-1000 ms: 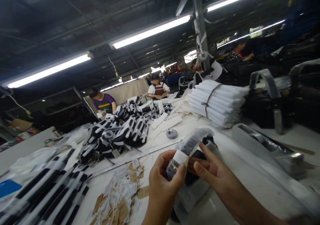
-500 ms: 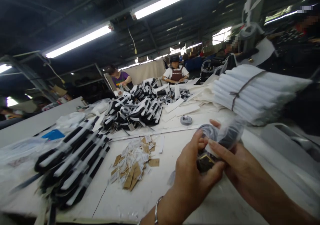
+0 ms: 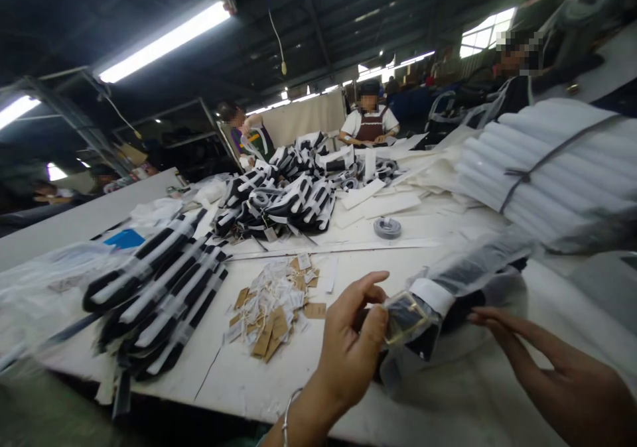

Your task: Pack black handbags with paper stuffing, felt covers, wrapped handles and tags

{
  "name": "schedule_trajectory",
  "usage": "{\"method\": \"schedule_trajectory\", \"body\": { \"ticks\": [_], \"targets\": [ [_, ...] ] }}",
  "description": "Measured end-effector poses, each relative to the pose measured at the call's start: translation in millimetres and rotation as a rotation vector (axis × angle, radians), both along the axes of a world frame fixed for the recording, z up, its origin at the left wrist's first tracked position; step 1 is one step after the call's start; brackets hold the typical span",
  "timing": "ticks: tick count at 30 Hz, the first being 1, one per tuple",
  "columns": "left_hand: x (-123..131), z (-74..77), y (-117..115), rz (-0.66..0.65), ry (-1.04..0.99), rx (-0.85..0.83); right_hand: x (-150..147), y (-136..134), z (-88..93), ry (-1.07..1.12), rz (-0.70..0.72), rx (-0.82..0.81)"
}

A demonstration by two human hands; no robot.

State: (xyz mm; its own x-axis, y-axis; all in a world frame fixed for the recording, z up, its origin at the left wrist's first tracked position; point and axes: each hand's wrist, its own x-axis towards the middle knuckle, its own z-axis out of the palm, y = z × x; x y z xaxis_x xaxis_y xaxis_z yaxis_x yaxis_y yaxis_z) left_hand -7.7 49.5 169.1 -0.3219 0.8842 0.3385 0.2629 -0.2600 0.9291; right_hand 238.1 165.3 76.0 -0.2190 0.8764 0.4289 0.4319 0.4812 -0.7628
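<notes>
A dark belt [image 3: 472, 304] with a gold-coloured square buckle [image 3: 407, 318] and a white paper band [image 3: 432, 294] lies folded inside a clear plastic bag [image 3: 502, 251]. At the buckle end, my left hand [image 3: 351, 347] is closed, thumb and fingers gripping belt and plastic together. My right hand [image 3: 562, 367] is to the right, its thumb and fingertips pinched at the bag's side below the belt. Left of my left hand is a heap of brown and white hang tags [image 3: 276, 308]. A coiled grey strap [image 3: 387, 228] rests beyond the bag.
Dark belts with white strips [image 3: 159, 294] are stacked at left, and more are piled [image 3: 279, 195] farther back. A tied bundle of white foam-like sheets [image 3: 552, 162] stands at right. Clear plastic [image 3: 54, 301] covers the table's left side. Co-workers [image 3: 369, 119] sit across the table.
My hands have moved apart, the right one drawing back to the right. The bagged belt now lies stretched between them with its buckle showing. My view has turned slightly left.
</notes>
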Motion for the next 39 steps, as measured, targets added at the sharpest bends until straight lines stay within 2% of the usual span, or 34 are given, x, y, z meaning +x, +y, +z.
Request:
{"method": "schedule_trajectory", "body": {
  "ticks": [3,6,8,11,13,15,17,21,25,30,34,39],
  "targets": [
    [-7,-4.8,12,-0.063,-0.151,-0.043,-11,1,5.1,-0.092,-0.014,0.196],
    [-16,-9.7,21,-0.189,-0.323,-0.101,-15,4,4.3,-0.101,0.019,0.13],
    [-20,-7.5,25,-0.256,-0.33,-0.116,-19,2,8.3,-0.061,0.029,0.012],
    [-18,3.8,26,-0.316,-0.209,-0.132,-30,-8,26.4,0.112,0.139,-0.291],
    [-13,11.2,23,-0.286,-0.125,-0.142,-40,-18,42.7,0.33,0.284,-0.536],
    [-7,14.5,19,-0.203,-0.036,-0.136,-50,-27,57.6,0.552,0.406,-0.729],
    [-2,13.8,16,-0.127,0.057,-0.107,-56,-33,68.5,0.699,0.457,-0.844],
    [5,7.7,16,-0.089,0.214,-0.043,-58,-38,79.0,0.85,0.509,-0.97],
    [12,1.2,20,-0.062,0.422,0.03,-57,-39,83.8,0.963,0.599,-1.011],
    [20,-6.9,18,-0.058,0.606,0.154,-59,-36,88.9,1.048,0.546,-1.038],
    [26,-9.9,13,-0.098,0.577,0.206,-61,-35,92.0,1.051,0.543,-1.034],
    [32,-5.9,9,-0.085,0.507,0.244,-61,-39,99.2,1.006,0.463,-0.922]
  ]
}}
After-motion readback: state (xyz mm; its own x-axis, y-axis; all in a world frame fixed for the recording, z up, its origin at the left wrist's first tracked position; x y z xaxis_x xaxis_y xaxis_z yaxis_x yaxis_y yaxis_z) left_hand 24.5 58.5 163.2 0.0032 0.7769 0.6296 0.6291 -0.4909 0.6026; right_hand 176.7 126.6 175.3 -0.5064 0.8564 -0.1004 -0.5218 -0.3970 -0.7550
